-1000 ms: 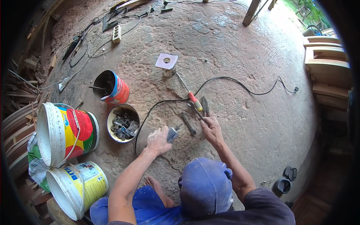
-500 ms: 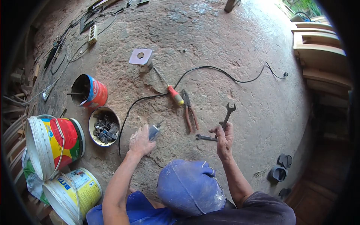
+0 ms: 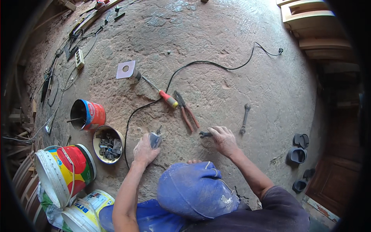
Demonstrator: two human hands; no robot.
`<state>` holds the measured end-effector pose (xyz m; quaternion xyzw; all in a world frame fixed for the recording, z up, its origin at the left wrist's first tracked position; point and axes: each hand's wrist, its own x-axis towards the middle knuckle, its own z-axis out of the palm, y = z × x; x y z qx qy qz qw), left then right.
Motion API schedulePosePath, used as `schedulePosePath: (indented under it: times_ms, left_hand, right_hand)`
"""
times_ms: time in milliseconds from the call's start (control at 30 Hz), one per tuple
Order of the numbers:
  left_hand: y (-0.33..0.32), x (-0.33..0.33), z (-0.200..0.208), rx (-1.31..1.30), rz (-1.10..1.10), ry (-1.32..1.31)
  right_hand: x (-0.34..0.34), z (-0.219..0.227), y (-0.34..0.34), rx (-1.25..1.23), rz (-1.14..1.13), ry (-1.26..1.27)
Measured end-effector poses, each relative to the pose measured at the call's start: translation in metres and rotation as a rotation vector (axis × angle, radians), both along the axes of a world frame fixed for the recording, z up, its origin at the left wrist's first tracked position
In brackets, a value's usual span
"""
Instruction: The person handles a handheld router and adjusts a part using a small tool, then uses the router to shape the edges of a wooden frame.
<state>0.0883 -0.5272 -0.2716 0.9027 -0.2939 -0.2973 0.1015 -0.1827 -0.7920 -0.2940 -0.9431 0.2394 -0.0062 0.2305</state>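
My left hand (image 3: 144,151) is wrapped around a grey, cylindrical power tool (image 3: 155,140) whose metal shaft points up and away. A small open-ended wrench (image 3: 205,134) lies low over the floor, its jaw poking out from the fingers of my right hand (image 3: 224,140), which close over its handle. Farther right, a longer wrench (image 3: 245,118) rests on the floor. Combination pliers (image 3: 186,112) with reddish handles lie ahead between my hands, touching or almost touching a red and yellow screwdriver (image 3: 168,99).
Left of me are a bowl of metal parts (image 3: 123,144), a red and blue can (image 3: 98,116) and two buckets (image 3: 79,162). Beyond the screwdriver stands a part with a square plate (image 3: 120,71). A black cable (image 3: 203,62) crosses the rough floor. Sandals (image 3: 296,155) lie right.
The longer wrench has left my right hand and now lies on the floor. That hand has moved left onto the small wrench. My left hand keeps holding the power tool. The view has shifted.
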Motion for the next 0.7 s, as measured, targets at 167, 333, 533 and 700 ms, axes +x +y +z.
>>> schedulePosePath:
  times_ms: [167,333,533,700]
  left_hand:
    - [0.0,-0.002,-0.005,-0.018,-0.052,-0.028]
    - [0.0,-0.001,-0.005,-0.011,-0.074,-0.011]
    - [0.003,-0.015,-0.018,-0.06,-0.136,-0.143]
    - [0.0,-0.034,-0.017,0.036,-0.208,-0.271]
  right_hand:
    - [0.022,-0.011,0.019,0.003,0.083,0.195]
    - [0.028,-0.008,0.031,0.209,0.134,0.084]
    - [0.068,0.008,0.079,0.873,-0.432,-0.337]
    - [0.081,0.008,0.1,0.474,-0.119,-0.506]
